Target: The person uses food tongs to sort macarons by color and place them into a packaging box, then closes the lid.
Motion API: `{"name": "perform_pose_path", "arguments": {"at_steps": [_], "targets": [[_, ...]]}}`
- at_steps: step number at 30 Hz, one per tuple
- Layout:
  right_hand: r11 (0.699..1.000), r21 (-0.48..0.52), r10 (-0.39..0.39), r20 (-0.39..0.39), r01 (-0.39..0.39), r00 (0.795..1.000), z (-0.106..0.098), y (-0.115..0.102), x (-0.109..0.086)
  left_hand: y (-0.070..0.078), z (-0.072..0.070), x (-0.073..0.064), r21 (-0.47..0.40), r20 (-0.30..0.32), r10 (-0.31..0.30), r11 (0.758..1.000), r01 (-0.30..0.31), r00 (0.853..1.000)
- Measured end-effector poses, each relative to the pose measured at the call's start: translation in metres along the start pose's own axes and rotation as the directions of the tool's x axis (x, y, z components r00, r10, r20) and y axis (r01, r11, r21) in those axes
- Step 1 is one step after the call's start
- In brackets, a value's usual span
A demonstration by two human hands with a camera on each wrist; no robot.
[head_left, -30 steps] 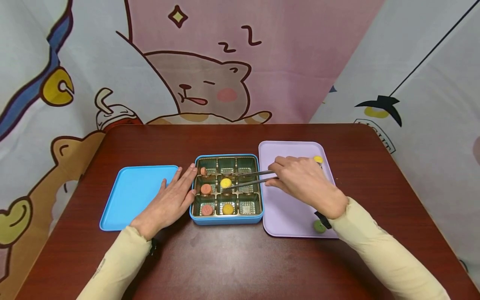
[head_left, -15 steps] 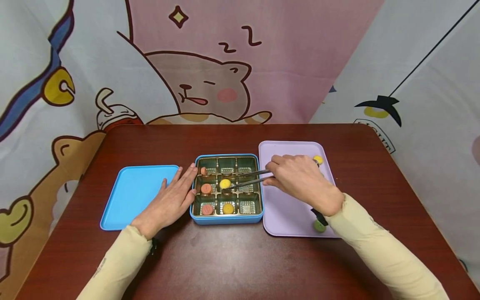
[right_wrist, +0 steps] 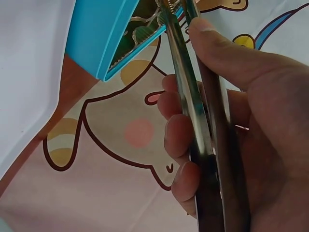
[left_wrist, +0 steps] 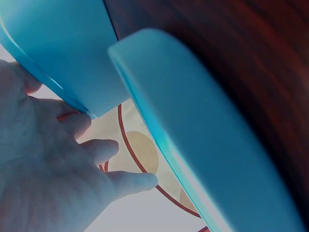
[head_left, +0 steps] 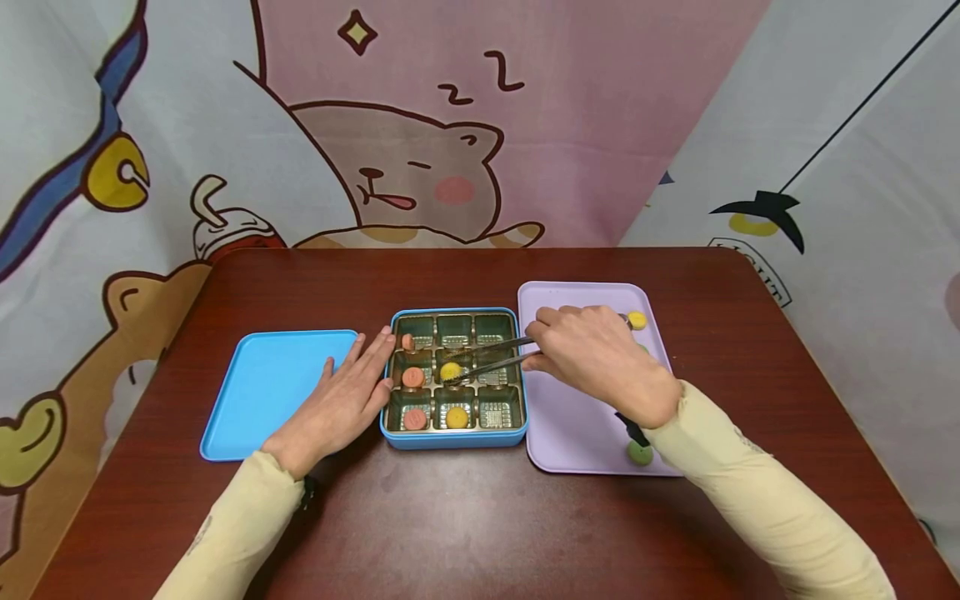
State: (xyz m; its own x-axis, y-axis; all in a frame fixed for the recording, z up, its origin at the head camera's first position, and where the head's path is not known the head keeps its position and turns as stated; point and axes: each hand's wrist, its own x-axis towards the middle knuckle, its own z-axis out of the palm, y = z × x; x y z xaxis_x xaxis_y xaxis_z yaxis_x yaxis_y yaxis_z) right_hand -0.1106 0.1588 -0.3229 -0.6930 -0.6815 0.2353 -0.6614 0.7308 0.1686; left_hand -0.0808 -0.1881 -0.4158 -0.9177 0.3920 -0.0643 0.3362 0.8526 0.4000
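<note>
In the head view, my right hand (head_left: 603, 358) grips metal tongs (head_left: 491, 367), whose tips reach into the middle compartment of a blue box (head_left: 453, 442). A small yellow round cookie (head_left: 450, 372) lies there at the tips; whether they still squeeze it I cannot tell. My left hand (head_left: 337, 400) rests with fingers extended against the box's left rim. The right wrist view shows the thumb and curled fingers around the tongs (right_wrist: 193, 106). In the left wrist view, the left hand (left_wrist: 53, 145) is beside the box, its palm partly visible.
Pinkish-orange cookies (head_left: 413, 377) fill the box's left column; another yellow cookie (head_left: 457, 417) is front middle. The lilac tray (head_left: 577, 450) at right bears a yellow cookie (head_left: 637, 320) and a green cookie (head_left: 640, 452). A blue lid (head_left: 273, 392) lies left.
My right hand has shifted slightly left and away from me with the tongs. The yellow cookie at the tips sits slightly nearer the front of its compartment. My left hand has stayed put.
</note>
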Motion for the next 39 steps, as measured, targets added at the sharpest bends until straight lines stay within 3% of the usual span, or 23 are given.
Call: {"name": "perform_pose_path", "arguments": {"at_steps": [11, 18, 23, 30, 39], "targets": [[0.998, 0.026, 0.051, -0.014, -0.051, 0.999, -0.001, 0.009, -0.013, 0.002, 0.000, 0.001, 0.004, 0.003, 0.004, 1.000, -0.004, 1.000], [0.993, 0.095, 0.078, -0.071, -0.071, 0.994, 0.000, 0.023, -0.039, 0.001, 0.000, 0.001, -0.001, 0.012, -0.003, 1.000, 0.003, 1.000], [0.978, 0.145, 0.160, -0.063, -0.149, 0.985, 0.002, 0.031, -0.060, 0.001, 0.000, 0.000, 0.000, 0.009, -0.006, 1.000, 0.006, 1.000], [0.943, 0.204, 0.276, -0.028, -0.265, 0.961, 0.004, 0.039, -0.086, 0.000, 0.000, 0.000, -0.002, 0.006, -0.007, 1.000, 0.007, 1.000], [0.895, 0.256, 0.395, -0.075, -0.365, 0.916, 0.007, 0.060, -0.117, -0.001, 0.000, 0.001, -0.003, 0.012, -0.004, 1.000, 0.004, 1.000]]}}
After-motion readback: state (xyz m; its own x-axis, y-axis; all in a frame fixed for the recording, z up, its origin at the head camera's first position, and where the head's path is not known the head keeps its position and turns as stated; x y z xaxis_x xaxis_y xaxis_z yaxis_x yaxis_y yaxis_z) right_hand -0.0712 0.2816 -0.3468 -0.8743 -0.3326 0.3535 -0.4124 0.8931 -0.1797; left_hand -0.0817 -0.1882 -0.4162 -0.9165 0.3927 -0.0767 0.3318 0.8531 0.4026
